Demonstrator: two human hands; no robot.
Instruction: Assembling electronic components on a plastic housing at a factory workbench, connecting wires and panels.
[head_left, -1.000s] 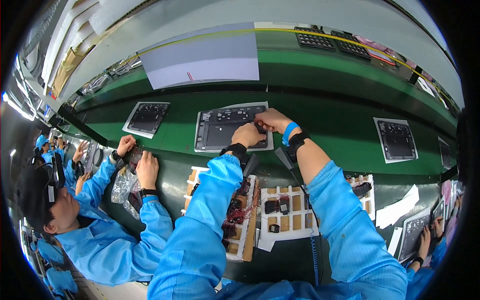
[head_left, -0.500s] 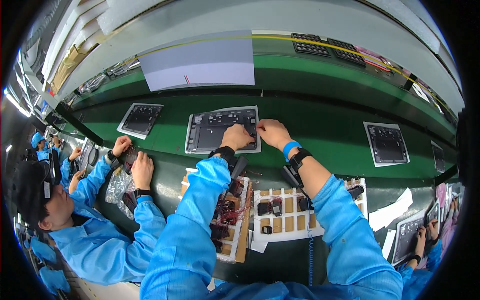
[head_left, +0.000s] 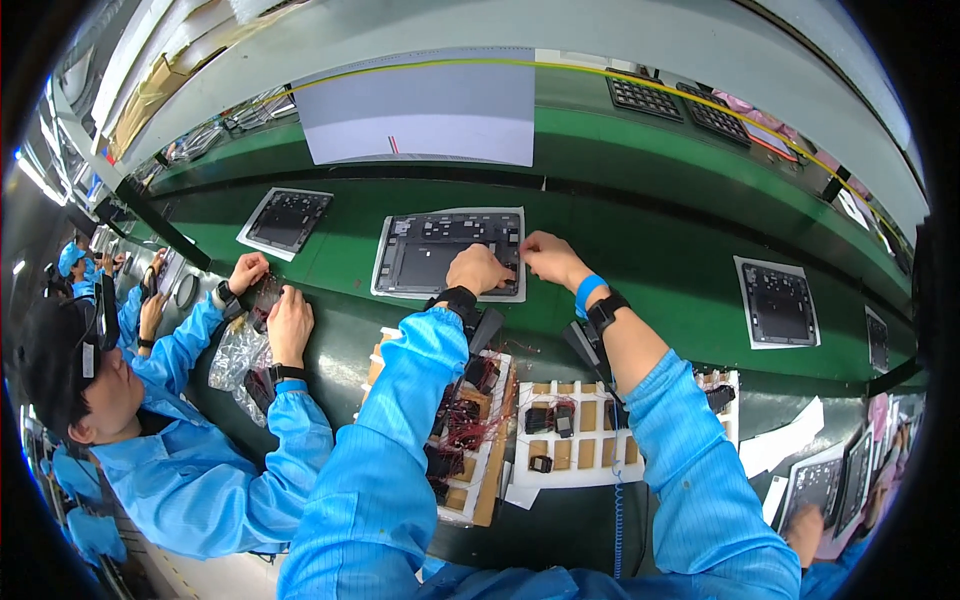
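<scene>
A dark tablet-like housing [head_left: 410, 262] with small pale and black parts lies on a white sheet on the green belt before me. My left hand [head_left: 478, 268] rests over its right part, fingers bent and pressed together at the right side; anything under the fingertips is hidden. At the right edge of the housing, my right hand [head_left: 555, 260] is closed in a pinch. Whatever sits between its fingertips is too small to make out. Both wrists wear black bands, and a blue strap [head_left: 590, 292] circles the right one.
Below my forearms stand a tray of red-wired black parts [head_left: 470, 420] and a white divided tray [head_left: 580, 455]. Similar housings lie on the belt at left [head_left: 288, 222] and right [head_left: 778, 305]. A co-worker [head_left: 190, 460] handles wired parts at left. A shelf beam [head_left: 420, 45] crosses above.
The whole view has shifted slightly. My hands stay at the housing's right side with little visible movement. At the far right, a co-worker's hand and the housing there have shifted.
</scene>
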